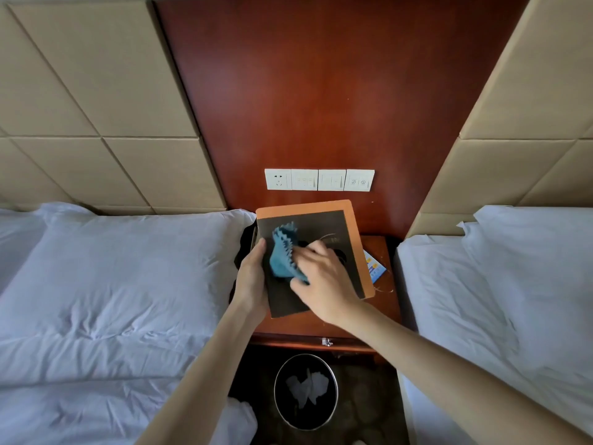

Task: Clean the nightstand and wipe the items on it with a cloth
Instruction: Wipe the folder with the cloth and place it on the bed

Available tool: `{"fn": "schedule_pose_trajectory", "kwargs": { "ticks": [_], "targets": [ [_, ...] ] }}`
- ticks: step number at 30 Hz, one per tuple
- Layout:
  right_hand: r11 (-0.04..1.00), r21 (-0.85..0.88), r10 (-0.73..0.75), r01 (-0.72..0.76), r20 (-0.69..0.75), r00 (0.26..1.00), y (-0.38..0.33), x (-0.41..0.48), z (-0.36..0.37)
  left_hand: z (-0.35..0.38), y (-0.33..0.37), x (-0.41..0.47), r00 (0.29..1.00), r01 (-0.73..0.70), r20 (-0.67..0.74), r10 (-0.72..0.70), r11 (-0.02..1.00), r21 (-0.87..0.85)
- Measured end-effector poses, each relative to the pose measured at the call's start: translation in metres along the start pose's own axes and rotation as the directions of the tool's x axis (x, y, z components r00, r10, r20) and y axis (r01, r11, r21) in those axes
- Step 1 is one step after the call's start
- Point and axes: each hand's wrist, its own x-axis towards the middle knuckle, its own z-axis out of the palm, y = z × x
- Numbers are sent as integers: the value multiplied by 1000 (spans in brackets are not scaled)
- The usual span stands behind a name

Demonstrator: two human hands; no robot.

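Holding a folder (324, 239) tilted above the nightstand (382, 303), left hand (252, 277) clamped on its left edge (stiff, light, probably slick). Right hand (324, 284) pinching the soft cloth (284, 255) against the cover; best steadied by that edge.

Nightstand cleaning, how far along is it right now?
Done: nothing can be confirmed as finished from this view. In hand: the left hand holds the dark orange-edged folder above the nightstand while the right hand rubs the blue cloth over its cover. Left: the blue-and-white card lying on the top, and the wooden top itself.
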Motion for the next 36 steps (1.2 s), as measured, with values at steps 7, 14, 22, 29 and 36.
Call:
{"fn": "schedule_pose_trajectory", "kwargs": {
  "ticks": [7,14,22,29,36],
  "targets": [
    [957,61,289,-283,-161,944,29,25,-11,4,2,-6,999,-27,-21,29,998,64],
    [997,57,-57,54,48,997,-14,1,12,6,14,0,999,20,-24,-25,986,-167],
    [990,129,-79,63,117,990,12,-11,-2,-14,22,3,996,-41,-92,16,963,-267],
    [891,245,404,-382,-44,914,42,-4,-11,-18,26,-4,986,-154,-67,152,988,-18],
    [753,432,539,-497,28,842,40,22,-20,-12,30,-8,979,-206,33,203,962,180]
  ]
}}
